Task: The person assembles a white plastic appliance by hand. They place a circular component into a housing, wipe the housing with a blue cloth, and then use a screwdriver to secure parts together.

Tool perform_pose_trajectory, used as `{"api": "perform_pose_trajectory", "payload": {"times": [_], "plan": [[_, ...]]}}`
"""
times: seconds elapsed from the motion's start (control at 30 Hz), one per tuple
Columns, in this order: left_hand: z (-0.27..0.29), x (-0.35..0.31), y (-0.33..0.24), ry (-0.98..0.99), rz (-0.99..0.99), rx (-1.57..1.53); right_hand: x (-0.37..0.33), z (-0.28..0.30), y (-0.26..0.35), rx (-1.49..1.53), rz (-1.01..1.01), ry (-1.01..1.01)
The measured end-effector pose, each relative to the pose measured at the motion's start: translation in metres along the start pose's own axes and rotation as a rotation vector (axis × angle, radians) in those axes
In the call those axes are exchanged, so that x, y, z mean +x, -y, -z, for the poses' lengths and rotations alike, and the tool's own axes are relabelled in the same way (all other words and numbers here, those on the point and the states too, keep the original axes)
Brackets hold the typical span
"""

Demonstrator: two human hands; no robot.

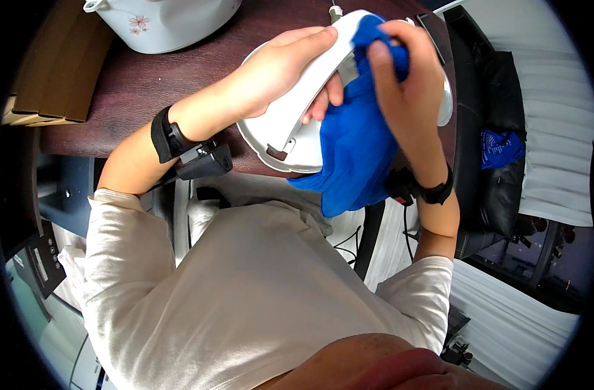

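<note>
My left hand (274, 75) is closed round a long, curved white plastic piece (313, 71), thumb on top and fingertips showing beneath it. The piece slants from far right to near left over a rounded white plastic part (277, 155) with a raised rim. I cannot make out what the whole object is. A blue cloth (356, 140) is bunched in my right hand (410, 81), its fingers bent at the far end of the white piece. The cloth covers part of the white plastic and droops over the table's near edge. My right fingers are slightly blurred.
Everything rests on a dark reddish-brown table (180, 84). A white pot with a flower print (164, 26) stands at the far left, near a brown cardboard box (63, 58). A grey cable end (336, 12) lies beyond the white piece. Right of the table is a black sofa (498, 130).
</note>
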State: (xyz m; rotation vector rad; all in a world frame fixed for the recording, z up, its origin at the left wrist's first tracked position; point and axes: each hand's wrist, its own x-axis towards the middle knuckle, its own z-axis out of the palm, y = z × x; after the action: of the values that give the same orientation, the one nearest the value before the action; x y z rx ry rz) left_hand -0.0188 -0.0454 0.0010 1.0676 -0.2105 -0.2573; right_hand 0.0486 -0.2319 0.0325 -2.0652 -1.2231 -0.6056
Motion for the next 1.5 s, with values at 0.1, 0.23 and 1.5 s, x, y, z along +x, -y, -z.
{"api": "perform_pose_trajectory", "payload": {"times": [0.1, 0.23, 1.5], "plan": [[-0.01, 0.0, -0.008, -0.201, 0.117, -0.01, -0.005, -0.01, 0.032, -0.078, 0.163, 0.162], [-0.012, -0.002, -0.004, -0.212, 0.062, -0.087, -0.013, -0.013, 0.042, -0.285, 0.251, 0.293], [-0.018, -0.001, -0.008, -0.091, 0.097, 0.244, -0.1, 0.182, -0.015, 0.83, -0.787, -0.527]]}}
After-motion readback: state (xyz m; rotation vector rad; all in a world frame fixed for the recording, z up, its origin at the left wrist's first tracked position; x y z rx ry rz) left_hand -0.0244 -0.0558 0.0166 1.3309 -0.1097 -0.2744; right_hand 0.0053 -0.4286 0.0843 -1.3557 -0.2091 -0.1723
